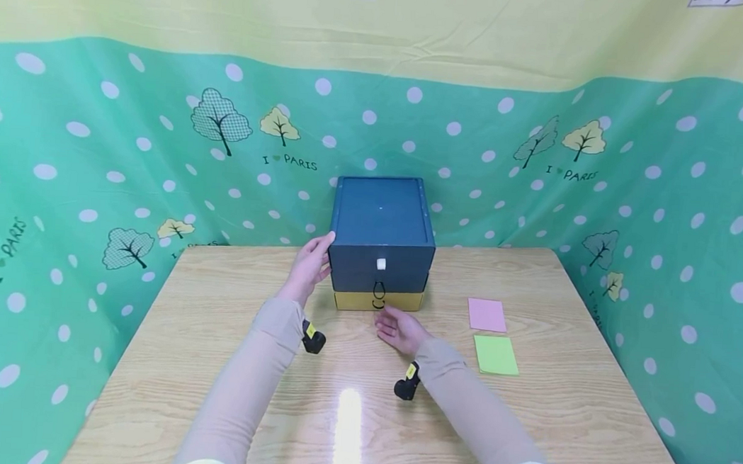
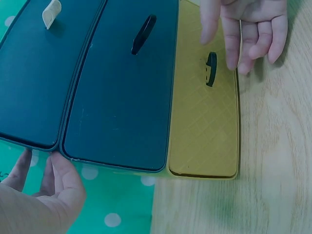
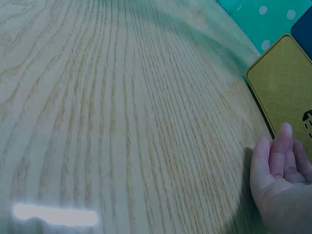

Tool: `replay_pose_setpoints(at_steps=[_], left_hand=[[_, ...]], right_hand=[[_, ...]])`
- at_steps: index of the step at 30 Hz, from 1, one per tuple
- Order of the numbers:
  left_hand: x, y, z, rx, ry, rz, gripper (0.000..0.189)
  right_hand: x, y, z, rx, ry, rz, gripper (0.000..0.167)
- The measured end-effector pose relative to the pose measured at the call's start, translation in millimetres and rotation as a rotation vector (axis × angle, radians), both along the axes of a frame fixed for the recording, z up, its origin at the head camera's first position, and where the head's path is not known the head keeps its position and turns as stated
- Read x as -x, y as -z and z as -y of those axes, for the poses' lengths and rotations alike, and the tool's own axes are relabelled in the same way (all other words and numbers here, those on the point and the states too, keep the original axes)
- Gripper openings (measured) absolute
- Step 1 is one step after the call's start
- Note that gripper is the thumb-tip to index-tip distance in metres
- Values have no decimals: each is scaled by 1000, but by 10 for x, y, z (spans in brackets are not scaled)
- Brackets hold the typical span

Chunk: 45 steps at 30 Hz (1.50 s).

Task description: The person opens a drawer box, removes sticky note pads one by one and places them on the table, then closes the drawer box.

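A small stack of drawers point(image 1: 382, 211) stands against the back curtain, with two dark blue fronts above a yellow drawer point(image 2: 204, 131). The top front carries a white pull tab point(image 1: 381, 264); the middle one has a black loop handle point(image 2: 144, 34). Another black loop handle point(image 2: 211, 69) is on the yellow front. My left hand point(image 1: 308, 267) rests its fingertips against the left side of the stack, near the top drawer. In front of the yellow drawer is my right hand point(image 1: 401, 331), palm turned up, fingers loosely bent close to the lower loop and holding nothing.
A pink paper square point(image 1: 487, 315) and a green paper square point(image 1: 496, 354) lie to the right on the wooden table point(image 1: 210, 364). A dotted green curtain point(image 1: 509, 176) encloses the back and sides. Black wrist cameras hang beneath both sleeves.
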State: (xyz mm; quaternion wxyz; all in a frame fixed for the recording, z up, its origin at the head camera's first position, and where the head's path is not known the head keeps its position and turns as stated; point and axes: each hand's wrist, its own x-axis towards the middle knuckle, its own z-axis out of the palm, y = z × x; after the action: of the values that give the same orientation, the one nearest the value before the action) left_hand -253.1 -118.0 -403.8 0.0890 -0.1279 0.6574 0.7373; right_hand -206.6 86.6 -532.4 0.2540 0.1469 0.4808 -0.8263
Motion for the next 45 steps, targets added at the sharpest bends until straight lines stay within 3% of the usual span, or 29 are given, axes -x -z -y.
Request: replay_pose_setpoints(at_steps=[16, 45], left_hand=[[-3, -6, -14, 9, -2, 5, 58], [3, 2, -9, -2, -16, 9, 58]], right_hand=[[124, 21, 102, -55, 63, 9, 11], [122, -28, 142, -115, 43, 26, 13]])
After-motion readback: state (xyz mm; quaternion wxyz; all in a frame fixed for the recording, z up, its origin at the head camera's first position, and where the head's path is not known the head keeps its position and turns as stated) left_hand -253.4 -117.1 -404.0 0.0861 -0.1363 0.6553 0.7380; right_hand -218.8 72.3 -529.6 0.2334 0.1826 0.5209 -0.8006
